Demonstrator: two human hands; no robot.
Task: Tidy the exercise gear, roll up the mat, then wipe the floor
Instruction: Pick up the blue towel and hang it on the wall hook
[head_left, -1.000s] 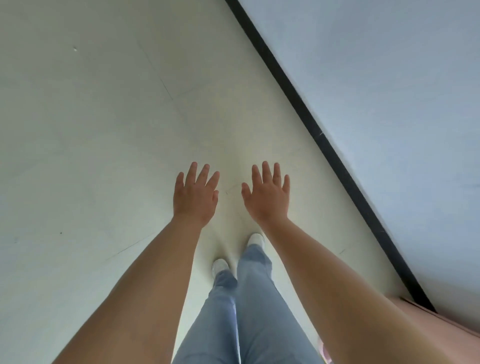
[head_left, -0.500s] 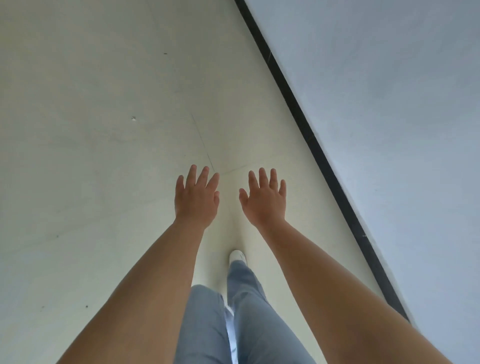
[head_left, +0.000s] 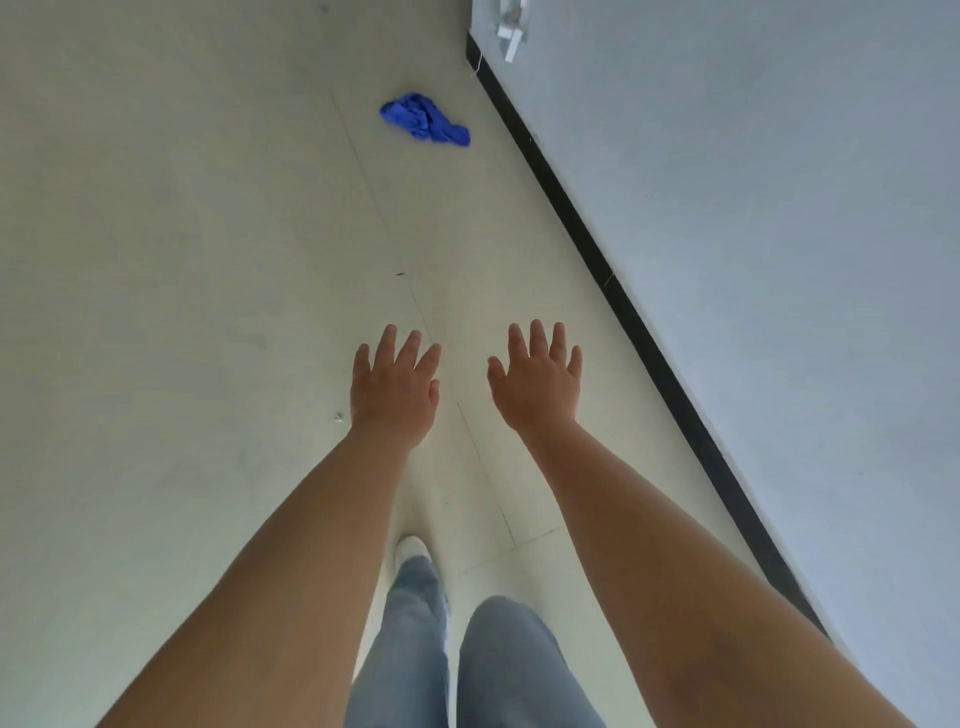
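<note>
With the left hand (head_left: 395, 387) and right hand (head_left: 537, 382) both spread and empty, the floor-wiping step appears pending: the crumpled blue cloth (head_left: 423, 119) lies on the floor (head_left: 182, 260) near the black baseboard (head_left: 597, 249), so approach and grasp it.

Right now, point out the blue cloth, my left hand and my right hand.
blue cloth (head_left: 423, 118): head view, middle of the crumpled bundle.
left hand (head_left: 395, 395): head view, back of the hand.
right hand (head_left: 540, 389): head view, back of the hand.

A crumpled blue cloth (head_left: 425, 119) lies on the pale floor (head_left: 156, 260) at twelve o'clock, near the black baseboard (head_left: 587, 228).
</note>
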